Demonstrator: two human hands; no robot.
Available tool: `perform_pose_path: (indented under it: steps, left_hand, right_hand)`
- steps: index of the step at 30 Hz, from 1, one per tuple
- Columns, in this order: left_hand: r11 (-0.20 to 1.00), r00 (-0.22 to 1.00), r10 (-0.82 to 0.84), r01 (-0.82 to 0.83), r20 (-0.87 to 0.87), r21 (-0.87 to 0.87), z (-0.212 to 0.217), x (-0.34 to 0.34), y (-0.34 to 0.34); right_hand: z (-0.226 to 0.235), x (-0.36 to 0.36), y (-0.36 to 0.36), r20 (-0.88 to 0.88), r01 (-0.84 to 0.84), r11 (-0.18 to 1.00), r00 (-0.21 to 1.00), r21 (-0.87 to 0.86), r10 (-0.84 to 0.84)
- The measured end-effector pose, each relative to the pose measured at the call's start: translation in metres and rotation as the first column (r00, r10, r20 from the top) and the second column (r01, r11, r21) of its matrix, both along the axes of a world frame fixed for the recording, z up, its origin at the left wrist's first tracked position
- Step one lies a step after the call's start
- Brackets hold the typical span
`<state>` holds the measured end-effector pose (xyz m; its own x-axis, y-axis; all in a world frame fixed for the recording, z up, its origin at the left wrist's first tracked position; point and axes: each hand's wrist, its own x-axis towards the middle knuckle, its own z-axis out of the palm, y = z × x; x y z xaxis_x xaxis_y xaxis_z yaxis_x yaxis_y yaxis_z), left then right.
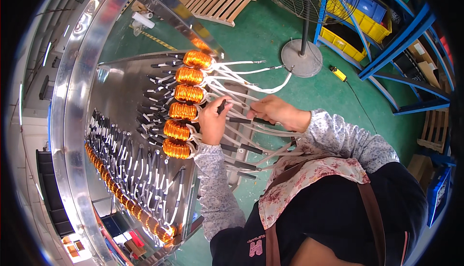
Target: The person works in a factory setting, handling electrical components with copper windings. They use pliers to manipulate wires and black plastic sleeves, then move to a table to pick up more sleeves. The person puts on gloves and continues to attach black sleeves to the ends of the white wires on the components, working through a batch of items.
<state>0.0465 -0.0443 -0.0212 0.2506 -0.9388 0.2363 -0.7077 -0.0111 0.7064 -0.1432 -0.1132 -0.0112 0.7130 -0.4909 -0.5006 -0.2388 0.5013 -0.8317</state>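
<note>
Several copper-wound toroidal coils (183, 111) stand in a row on a metal table (118, 89). Long white sleeved leads (237, 87) run from them to the right, some bearing black tubes (250, 148). Beside the coils my left hand (211, 123) is closed, a short black tube (221, 106) held between thumb and fingers. To its right, my right hand (280, 113) pinches a white lead that has a black tube (262, 121) on it just below the fingers. The fingertips of that hand are partly hidden. Short black-ended leads (154, 116) stick out on the coils' left side.
A long line of more coils (121, 196) lies along the table's left part, inside a shiny metal frame (72, 121). Beyond stand a floor fan (302, 55), a blue rack (377, 72) with yellow bins (357, 19), and a wooden pallet (220, 7). A yellow tool (338, 74) lies on the green floor.
</note>
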Motion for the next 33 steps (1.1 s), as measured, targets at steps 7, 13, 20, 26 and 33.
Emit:
perform_pose_path:
  steps: [7,13,20,26,33]
  left_hand:
    - [1.0,0.999,0.009,-0.01,0.034,0.007,-0.003,0.003,0.003]
    - [0.998,0.998,0.018,-0.014,-0.068,0.055,0.002,0.001,0.003]
    - [0.998,0.818,0.042,-0.006,-0.574,0.065,0.032,-0.015,0.013]
    - [0.997,0.426,-0.061,0.061,-0.903,-0.038,0.038,-0.03,0.021]
    - [0.997,0.525,0.001,0.066,-0.851,0.042,0.054,-0.066,0.008]
  right_hand:
    - [-0.02,0.02,-0.005,0.206,-0.076,0.994,0.977,0.073,0.06]
    - [-0.023,0.015,-0.004,0.176,-0.032,0.994,0.984,0.1,0.014]
    - [-0.026,0.019,-0.01,0.219,-0.05,0.969,0.976,0.242,-0.004]
    - [0.0,0.012,0.016,0.109,0.168,0.395,0.98,-0.903,-0.168]
    - [0.022,0.001,0.01,0.475,0.432,0.368,0.88,-0.823,0.029]
